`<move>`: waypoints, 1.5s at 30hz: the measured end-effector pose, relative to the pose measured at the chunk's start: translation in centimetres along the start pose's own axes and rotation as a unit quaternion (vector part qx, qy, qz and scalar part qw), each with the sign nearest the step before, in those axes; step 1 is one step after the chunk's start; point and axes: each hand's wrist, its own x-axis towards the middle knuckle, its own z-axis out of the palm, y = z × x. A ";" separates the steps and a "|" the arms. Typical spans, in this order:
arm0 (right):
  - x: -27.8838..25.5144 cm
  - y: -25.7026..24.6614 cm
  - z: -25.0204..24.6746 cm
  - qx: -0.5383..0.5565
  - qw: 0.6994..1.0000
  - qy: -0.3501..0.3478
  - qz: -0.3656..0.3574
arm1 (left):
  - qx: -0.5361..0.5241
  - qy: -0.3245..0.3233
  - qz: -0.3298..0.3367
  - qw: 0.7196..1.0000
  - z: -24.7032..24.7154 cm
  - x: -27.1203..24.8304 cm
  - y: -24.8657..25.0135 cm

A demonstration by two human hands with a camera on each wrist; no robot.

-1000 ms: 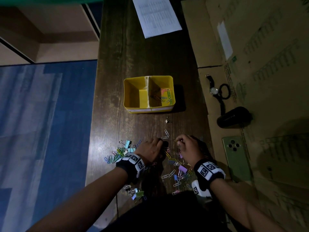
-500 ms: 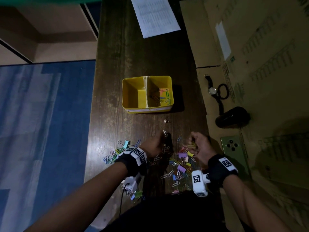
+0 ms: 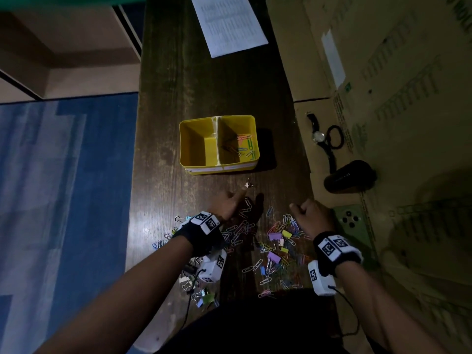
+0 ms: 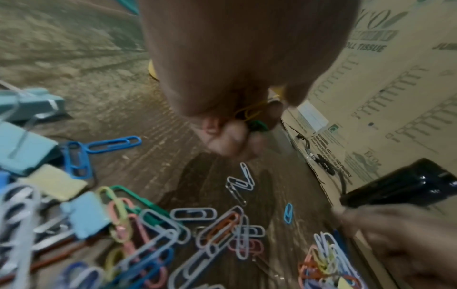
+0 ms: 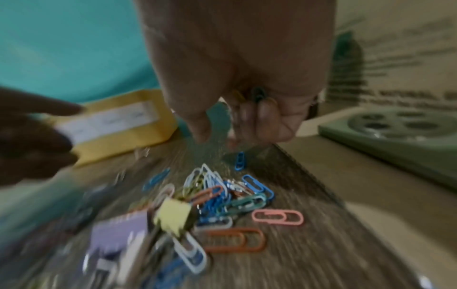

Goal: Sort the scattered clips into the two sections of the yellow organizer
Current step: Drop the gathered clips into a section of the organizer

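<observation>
Hard to count: clips point(image 4: 249, 115) bunched inside curled left hand point(image 4: 230, 93), only yellow and green loops peeping out. Same in right hand point(image 5: 249, 93), contents mostly covered. Right wrist view smeared; organizer label point(image 5: 111, 121) unreadable.

organizer point(image 3: 249, 167): 1, sections 2 | paper sheet point(image 3: 228, 24): 1 | phone point(image 3: 353, 226): 1 | wristwatch point(image 3: 318, 135): 1 | hands: 2

We read "ROLL TISSUE" and "ECO-FRIENDLY" printed on the cardboard box point(image 4: 385, 82) along the table's right edge; the yellow organizer point(image 5: 128, 125) bears a white label, illegible.
</observation>
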 end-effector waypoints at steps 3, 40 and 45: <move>-0.8 -0.5 1.0 -0.078 0.996 -0.046 0.005 | 0.127 0.037 0.044 0.990 0.7 0.8 0.3; -2.1 0.8 -2.8 0.434 0.891 -0.104 0.082 | 0.512 -0.117 0.258 0.811 7.3 -0.7 1.4; -1.7 -0.5 -4.3 0.445 0.885 -0.129 0.049 | 0.450 -0.137 0.241 0.849 6.7 -1.4 1.7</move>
